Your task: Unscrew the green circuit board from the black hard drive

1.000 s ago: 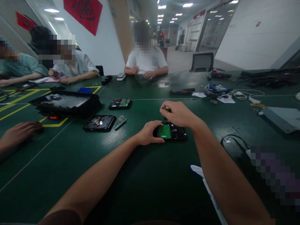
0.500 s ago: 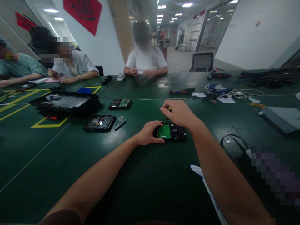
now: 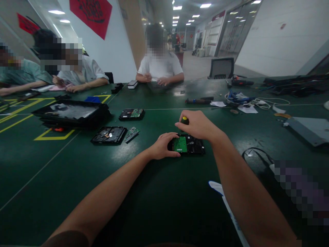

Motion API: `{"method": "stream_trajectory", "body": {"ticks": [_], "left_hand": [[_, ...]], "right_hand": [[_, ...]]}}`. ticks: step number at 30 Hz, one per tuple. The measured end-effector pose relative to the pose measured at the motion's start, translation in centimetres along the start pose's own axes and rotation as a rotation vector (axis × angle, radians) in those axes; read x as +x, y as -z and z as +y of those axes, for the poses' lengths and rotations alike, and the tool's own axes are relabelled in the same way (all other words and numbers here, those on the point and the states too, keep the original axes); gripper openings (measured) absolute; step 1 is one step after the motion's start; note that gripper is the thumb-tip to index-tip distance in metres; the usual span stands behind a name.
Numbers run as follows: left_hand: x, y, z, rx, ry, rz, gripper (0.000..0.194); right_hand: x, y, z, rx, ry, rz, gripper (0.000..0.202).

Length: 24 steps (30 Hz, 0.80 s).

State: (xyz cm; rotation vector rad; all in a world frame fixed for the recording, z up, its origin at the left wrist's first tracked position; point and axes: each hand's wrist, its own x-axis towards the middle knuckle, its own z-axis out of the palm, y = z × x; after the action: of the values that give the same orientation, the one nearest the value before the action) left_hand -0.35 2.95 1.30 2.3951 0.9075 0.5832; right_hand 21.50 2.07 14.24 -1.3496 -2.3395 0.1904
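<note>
A hard drive (image 3: 195, 144) with a green circuit board lies flat on the green table in front of me. My left hand (image 3: 164, 145) grips its left end, thumb on the near edge and fingers on the far edge. Above the drive's far side, my right hand (image 3: 194, 123) is closed round a screwdriver (image 3: 184, 120); the yellow and dark top of its handle shows between thumb and fingers. The screwdriver's tip is hidden, so I cannot tell whether it touches the drive.
To the left lie an opened hard drive (image 3: 109, 135), a loose circuit board (image 3: 132, 134), another hard drive (image 3: 131, 114) and a black tray (image 3: 74, 111). Pen-like tools (image 3: 199, 100), cables (image 3: 267, 102) and a grey metal box (image 3: 308, 128) lie to the right. Several people sit around the table.
The fingers of my right hand have shifted slightly round the screwdriver, and more of its handle top shows. My left hand and the hard drive have stayed in place.
</note>
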Motion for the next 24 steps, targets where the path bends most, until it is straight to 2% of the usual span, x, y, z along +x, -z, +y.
{"method": "stream_trajectory", "body": {"ticks": [6, 11, 14, 19, 21, 24], "left_hand": [[0.1, -0.1, -0.1, 0.015, -0.021, 0.012, 0.085], [0.0, -0.1, 0.1, 0.008, -0.004, 0.023, 0.084], [0.0, -0.1, 0.0, 0.010, -0.008, 0.020, 0.084], [0.0, -0.3, -0.4, 0.010, -0.002, 0.021, 0.086], [0.0, -0.3, -0.4, 0.016, -0.005, 0.020, 0.086], [0.0, -0.2, -0.2, 0.022, -0.009, 0.019, 0.085]], "right_hand": [[0.5, -0.9, 0.0, -0.027, -0.037, 0.049, 0.020], [0.4, -0.5, -0.6, 0.068, -0.018, 0.007, 0.041], [0.1, 0.0, -0.9, 0.169, -0.072, -0.052, 0.044], [-0.3, 0.5, -1.0, 0.417, -0.130, -0.182, 0.032], [-0.2, 0.5, -0.9, 0.383, -0.085, -0.154, 0.035], [0.1, 0.2, -0.7, 0.220, -0.023, -0.032, 0.044]]}}
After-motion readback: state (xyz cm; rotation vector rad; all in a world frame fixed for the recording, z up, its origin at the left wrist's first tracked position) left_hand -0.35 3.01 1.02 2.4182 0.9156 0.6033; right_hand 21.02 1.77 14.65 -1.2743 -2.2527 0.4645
